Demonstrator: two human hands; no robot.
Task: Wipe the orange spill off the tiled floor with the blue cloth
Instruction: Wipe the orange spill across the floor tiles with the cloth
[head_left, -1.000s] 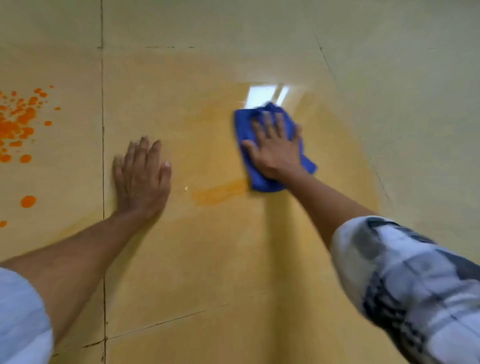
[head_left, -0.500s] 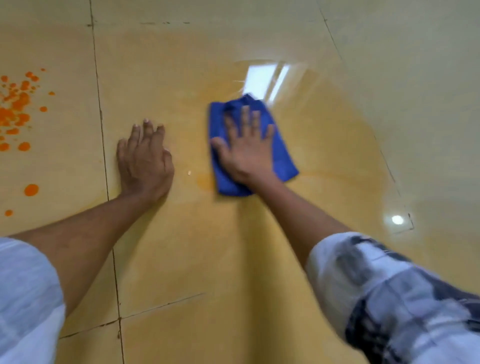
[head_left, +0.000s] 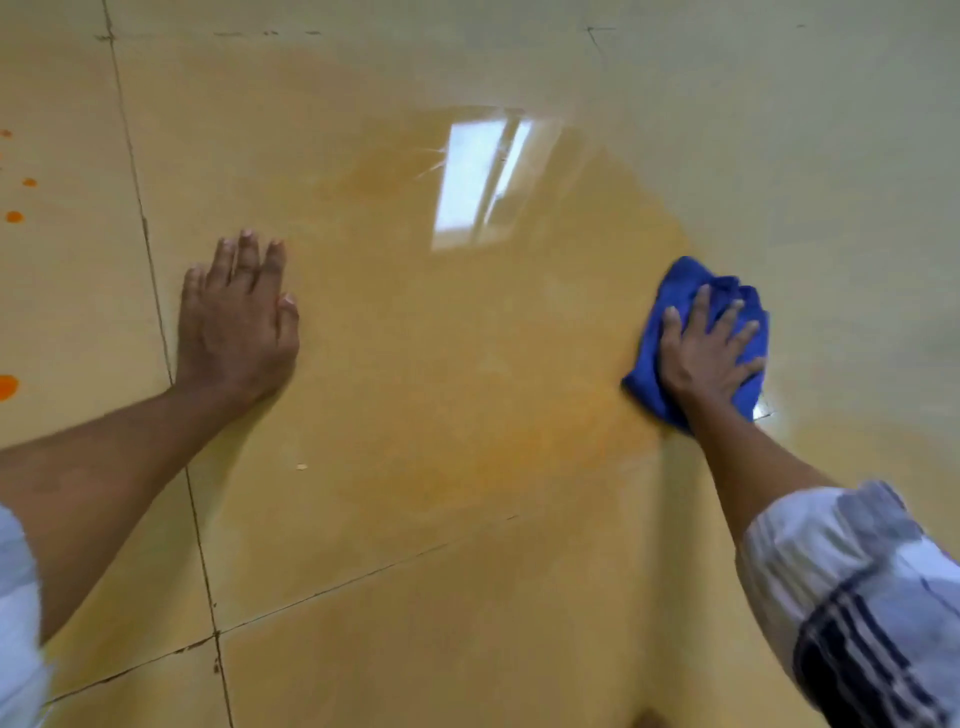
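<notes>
A bunched blue cloth (head_left: 675, 291) lies on the glossy tiled floor (head_left: 467, 597) at the right. My right hand (head_left: 701, 348) presses flat on it with fingers spread. My left hand (head_left: 236, 322) rests flat on the floor at the left, fingers straight, holding nothing. A pale orange smear (head_left: 545, 431) spreads across the tile between the two hands. Bright orange drops (head_left: 8, 387) dot the floor at the far left edge.
Dark grout lines (head_left: 156, 312) run past my left hand and cross near the bottom left. A window reflection (head_left: 478, 182) shines on the wet tile. A small pale crumb (head_left: 301, 466) lies below my left hand.
My right hand has slid the blue cloth far to the right across the tile. The left hand stays planted. Most orange drops have left the view at the left.
</notes>
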